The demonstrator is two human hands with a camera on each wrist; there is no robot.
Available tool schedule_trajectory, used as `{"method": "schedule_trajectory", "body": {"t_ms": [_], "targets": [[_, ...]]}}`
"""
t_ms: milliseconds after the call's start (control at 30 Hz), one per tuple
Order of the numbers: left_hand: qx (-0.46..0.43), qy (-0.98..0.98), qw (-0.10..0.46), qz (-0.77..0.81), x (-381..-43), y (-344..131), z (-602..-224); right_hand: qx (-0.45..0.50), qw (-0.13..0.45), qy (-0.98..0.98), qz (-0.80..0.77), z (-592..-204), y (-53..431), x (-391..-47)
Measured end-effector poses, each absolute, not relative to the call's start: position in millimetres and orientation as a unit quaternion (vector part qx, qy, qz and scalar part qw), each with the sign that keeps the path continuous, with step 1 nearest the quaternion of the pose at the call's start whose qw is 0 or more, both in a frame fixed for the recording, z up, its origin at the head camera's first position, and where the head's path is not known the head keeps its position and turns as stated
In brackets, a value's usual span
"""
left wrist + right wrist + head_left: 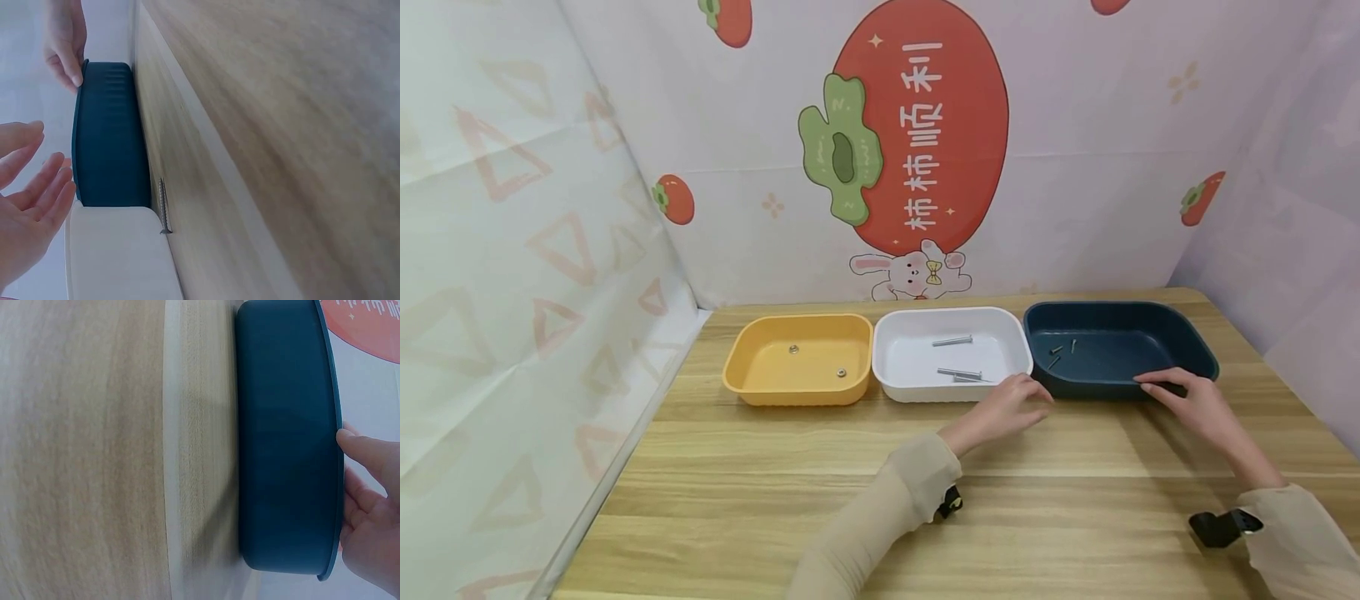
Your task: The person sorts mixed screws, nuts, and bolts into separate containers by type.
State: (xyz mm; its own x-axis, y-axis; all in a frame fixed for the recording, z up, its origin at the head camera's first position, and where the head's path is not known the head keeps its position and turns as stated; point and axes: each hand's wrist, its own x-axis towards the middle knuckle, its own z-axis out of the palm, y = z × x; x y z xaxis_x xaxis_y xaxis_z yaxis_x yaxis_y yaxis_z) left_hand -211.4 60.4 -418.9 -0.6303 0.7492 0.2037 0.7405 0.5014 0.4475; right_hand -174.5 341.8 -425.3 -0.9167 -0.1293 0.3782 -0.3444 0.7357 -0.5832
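Observation:
At the near rim of the dark blue tray, my right hand pinches the edge, its thumb on the outer side in the right wrist view. Several small dark screws lie in that tray's left end. My left hand hovers by the front right corner of the white tray, fingers loosely bent and holding nothing. Long silver bolts lie inside the white tray. In the left wrist view, a screw is on the tabletop beside the junction of both trays; the head view does not show it.
A yellow tray with two nuts, one being a nut near its front, stands left of the white tray. All three trays line the back of the wooden table. A printed cloth hangs behind.

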Motion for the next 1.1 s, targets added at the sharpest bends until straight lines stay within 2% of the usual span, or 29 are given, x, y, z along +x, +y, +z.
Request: {"method": "schedule_trajectory", "body": {"t_ms": [367,767,1100], "targets": [[0.433,0.866,0.043,0.245,-212,41,-425,0.131,0.162,-0.914,0.349,-425,340,-174],[0.453,0.861,0.039,0.228,-213,27,-430,0.131,0.165,-0.914,0.345,-425,341,-175],[0.443,0.867,0.072,0.214,-214,20,-431,0.120,0.166,-0.914,0.351,-429,341,-176]]}}
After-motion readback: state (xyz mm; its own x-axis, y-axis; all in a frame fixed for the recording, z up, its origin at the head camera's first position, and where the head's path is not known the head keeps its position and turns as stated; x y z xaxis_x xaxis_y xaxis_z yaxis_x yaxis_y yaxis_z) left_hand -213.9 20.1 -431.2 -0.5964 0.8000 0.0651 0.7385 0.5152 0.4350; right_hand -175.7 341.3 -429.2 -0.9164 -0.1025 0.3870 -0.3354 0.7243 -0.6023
